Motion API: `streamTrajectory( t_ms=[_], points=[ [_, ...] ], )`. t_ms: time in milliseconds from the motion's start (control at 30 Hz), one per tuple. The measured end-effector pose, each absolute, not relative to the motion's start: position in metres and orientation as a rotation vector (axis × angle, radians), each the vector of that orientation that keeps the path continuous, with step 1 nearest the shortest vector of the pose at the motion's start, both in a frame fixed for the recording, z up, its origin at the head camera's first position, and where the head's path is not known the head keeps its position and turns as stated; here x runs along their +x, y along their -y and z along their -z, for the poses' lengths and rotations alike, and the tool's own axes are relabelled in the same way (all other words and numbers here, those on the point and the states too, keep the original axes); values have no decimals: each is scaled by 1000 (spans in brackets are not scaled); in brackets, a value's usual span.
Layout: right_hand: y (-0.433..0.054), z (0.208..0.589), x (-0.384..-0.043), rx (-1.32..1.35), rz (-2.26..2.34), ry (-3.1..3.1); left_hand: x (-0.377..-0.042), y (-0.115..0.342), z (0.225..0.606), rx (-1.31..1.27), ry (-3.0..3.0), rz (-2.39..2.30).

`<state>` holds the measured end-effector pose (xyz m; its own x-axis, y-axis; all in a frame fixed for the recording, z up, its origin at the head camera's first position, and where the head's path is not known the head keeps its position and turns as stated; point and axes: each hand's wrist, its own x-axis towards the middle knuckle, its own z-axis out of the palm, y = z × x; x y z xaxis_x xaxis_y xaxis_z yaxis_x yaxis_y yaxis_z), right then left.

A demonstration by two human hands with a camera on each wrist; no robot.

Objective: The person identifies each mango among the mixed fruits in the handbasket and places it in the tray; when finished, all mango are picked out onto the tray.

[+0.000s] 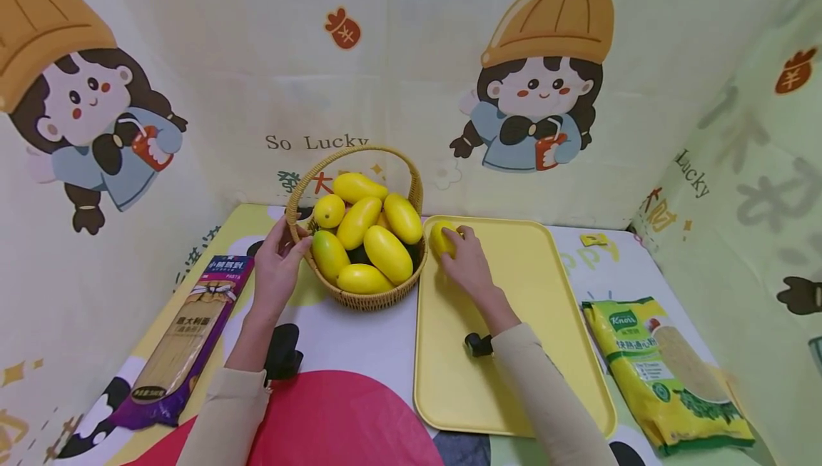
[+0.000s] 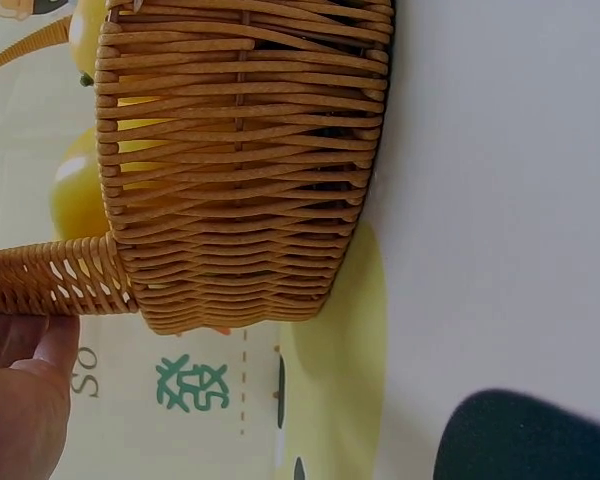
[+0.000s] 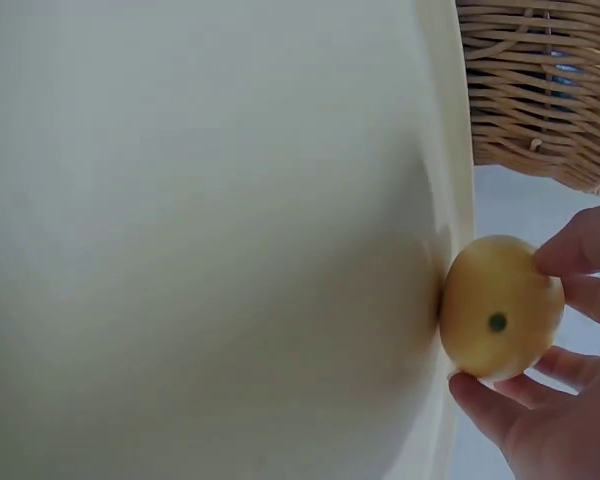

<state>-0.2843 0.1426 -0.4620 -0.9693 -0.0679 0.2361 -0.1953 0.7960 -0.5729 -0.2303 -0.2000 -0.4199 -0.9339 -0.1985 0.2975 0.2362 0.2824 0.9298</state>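
A wicker basket (image 1: 369, 300) heaped with several yellow mangoes (image 1: 387, 252) stands against the back wall. My left hand (image 1: 277, 255) grips the base of its arched handle (image 2: 55, 278) on the left side; in the left wrist view the fingers wrap behind the woven strip. My right hand (image 1: 469, 259) holds a single mango (image 3: 500, 308) between thumb and fingers, at the far left corner of the yellow tray (image 1: 494, 394). The right wrist view shows this mango end-on, its dark stem spot facing the camera, low at the tray's edge.
A purple pasta packet (image 1: 189, 330) lies left of the basket. Right of the tray rests a yellow-green Knorr bag (image 1: 668, 373), with a small yellow wrapped piece (image 1: 594, 240) farther back. Printed cloth walls (image 1: 411, 80) close in the back and both sides.
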Motion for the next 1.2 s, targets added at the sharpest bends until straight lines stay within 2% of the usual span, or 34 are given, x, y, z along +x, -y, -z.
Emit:
streamTrajectory(
  t_ms=[367, 700, 1200],
  points=[
    [-138, 462, -296, 158, -1131, 2741, -230, 201, 422, -65, 2183, 1701],
    [-139, 464, -293, 162, -1167, 2710, -230, 201, 422, -68, 2173, 1687],
    [-148, 430, -273, 310, -1158, 2580, -230, 201, 421, -36, 2211, 1684]
  ],
)
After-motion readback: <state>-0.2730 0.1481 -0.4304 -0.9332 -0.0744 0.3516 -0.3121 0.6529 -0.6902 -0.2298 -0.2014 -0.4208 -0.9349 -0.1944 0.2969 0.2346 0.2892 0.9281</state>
